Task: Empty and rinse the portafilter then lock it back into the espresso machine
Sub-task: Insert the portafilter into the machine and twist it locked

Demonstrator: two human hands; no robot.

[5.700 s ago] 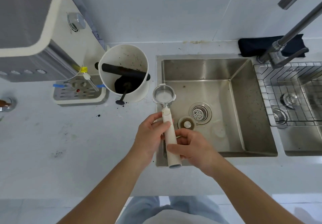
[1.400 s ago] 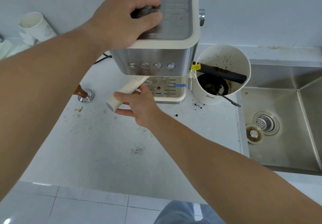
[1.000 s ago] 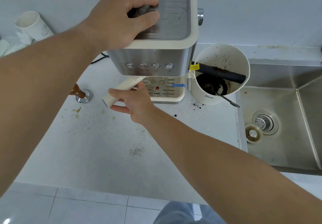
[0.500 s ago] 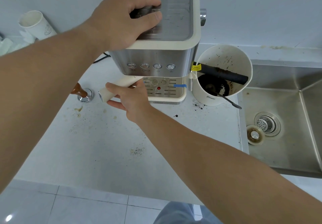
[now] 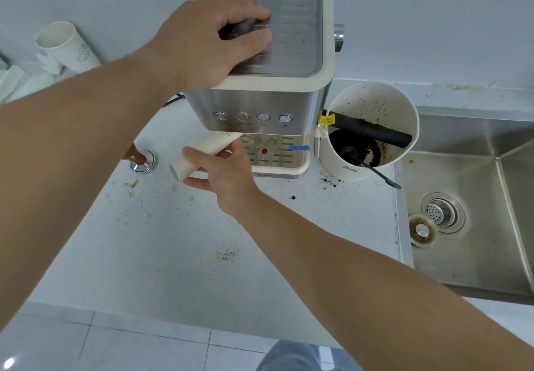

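The cream-and-steel espresso machine (image 5: pixel 289 102) stands at the back of the white counter. My left hand (image 5: pixel 213 41) presses down on its top, fingers curled. The portafilter's cream handle (image 5: pixel 211 145) sticks out from under the machine's front toward the lower left. My right hand (image 5: pixel 228 177) is wrapped around that handle. The portafilter's metal head is hidden beneath the machine.
A white knock box (image 5: pixel 341 165) with a black bar and grounds stands right of the machine, a spoon poking out. The steel sink (image 5: pixel 462 269) with strainer (image 5: pixel 442 211) and loose plug (image 5: pixel 422 230) lies right. A tamper (image 5: pixel 141 159) and paper cup (image 5: pixel 66 47) sit left. Grounds speckle the counter.
Earlier both hands held the portafilter over the sink. Its head now sits under the machine, and over the last second my right hand swung the handle slightly left. The left hand stayed on top.
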